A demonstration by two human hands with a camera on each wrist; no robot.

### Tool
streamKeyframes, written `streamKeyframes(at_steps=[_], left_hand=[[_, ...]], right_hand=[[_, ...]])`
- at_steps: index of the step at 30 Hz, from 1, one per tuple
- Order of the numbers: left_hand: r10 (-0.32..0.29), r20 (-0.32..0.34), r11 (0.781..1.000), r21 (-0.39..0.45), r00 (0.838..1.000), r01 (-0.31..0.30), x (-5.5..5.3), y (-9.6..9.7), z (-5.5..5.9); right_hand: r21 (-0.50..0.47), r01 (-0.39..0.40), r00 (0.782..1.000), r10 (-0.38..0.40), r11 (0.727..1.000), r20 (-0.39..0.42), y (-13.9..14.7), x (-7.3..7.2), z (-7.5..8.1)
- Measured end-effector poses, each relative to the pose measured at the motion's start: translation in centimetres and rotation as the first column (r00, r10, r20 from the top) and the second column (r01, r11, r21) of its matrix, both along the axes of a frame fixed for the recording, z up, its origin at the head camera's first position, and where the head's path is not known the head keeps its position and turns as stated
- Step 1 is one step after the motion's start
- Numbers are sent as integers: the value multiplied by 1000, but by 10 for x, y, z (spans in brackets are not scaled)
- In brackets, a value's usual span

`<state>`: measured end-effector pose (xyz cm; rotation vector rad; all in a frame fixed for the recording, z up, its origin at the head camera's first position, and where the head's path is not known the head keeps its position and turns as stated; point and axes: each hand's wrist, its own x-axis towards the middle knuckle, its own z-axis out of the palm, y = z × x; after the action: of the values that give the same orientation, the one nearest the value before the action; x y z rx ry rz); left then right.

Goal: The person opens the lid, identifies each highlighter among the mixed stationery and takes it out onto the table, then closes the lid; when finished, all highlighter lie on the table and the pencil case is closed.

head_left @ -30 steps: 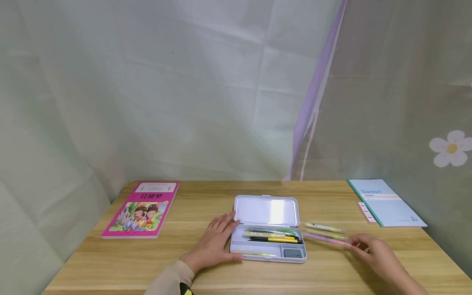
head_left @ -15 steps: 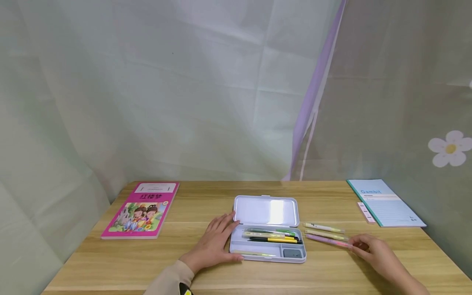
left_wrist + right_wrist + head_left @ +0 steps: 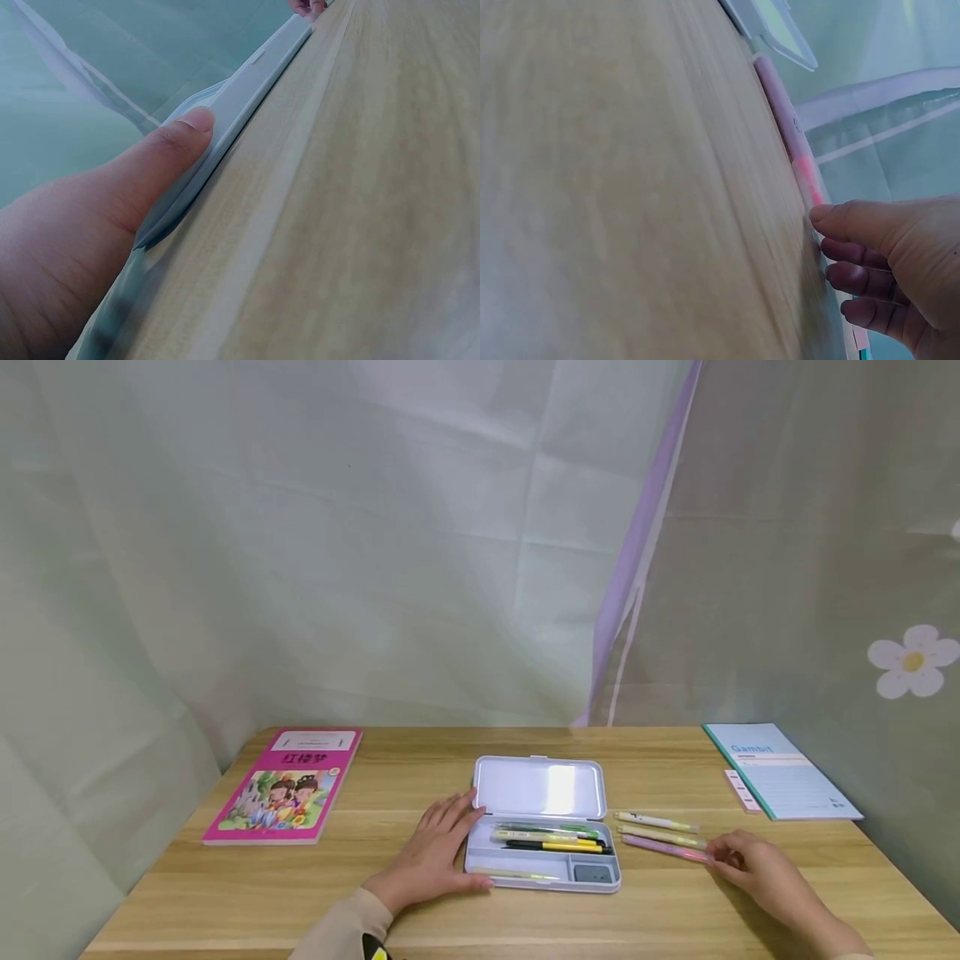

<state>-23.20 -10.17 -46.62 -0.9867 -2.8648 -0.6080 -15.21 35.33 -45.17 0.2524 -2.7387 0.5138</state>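
Observation:
An open white pencil case lies mid-table, its lid folded back. My left hand rests along its left side with fingers spread. In the left wrist view the thumb presses on the case's front corner. Inside the case are several pens, including a yellow-and-black pen, a slim yellowish stick in the front compartment and a dark grey block. My right hand pinches the right end of a purple pen with a pink section. Its other fingers are curled in the right wrist view.
Behind the purple pen lie a pale yellow pen and a white-and-yellow pen. A pink book lies at left. A light blue notebook and a small pink strip lie at right. A curtain hangs behind the table.
The purple pen's left end has swung slightly toward the front, and the pen now lies more evenly beside the pale yellow one. Both hands stay nearly in place.

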Motion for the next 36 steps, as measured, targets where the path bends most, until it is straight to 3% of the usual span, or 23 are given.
streamKeyframes(at_steps=[9,16,22,27,36], left_hand=[[-4,-12,1000,-8,1000,4,1,-1,-2],[-4,-14,1000,-15,1000,4,1,-1,-2],[-5,-10,1000,-4,1000,5,1,-1,-1],[-5,-14,1000,-5,1000,5,0,0,-2],[-6,-18,1000,-1,1000,6,-1,0,-1]], right_hand=[[-21,19,996,-17,1000,88,0,1,4],[-98,72,986,-57,993,157,-3,7,20],[-60,5,999,-2,998,48,-8,4,33],[-58,-64,997,61,996,-44,-15,1,44],[-9,-109,989,108,994,-103,-33,-2,66]])
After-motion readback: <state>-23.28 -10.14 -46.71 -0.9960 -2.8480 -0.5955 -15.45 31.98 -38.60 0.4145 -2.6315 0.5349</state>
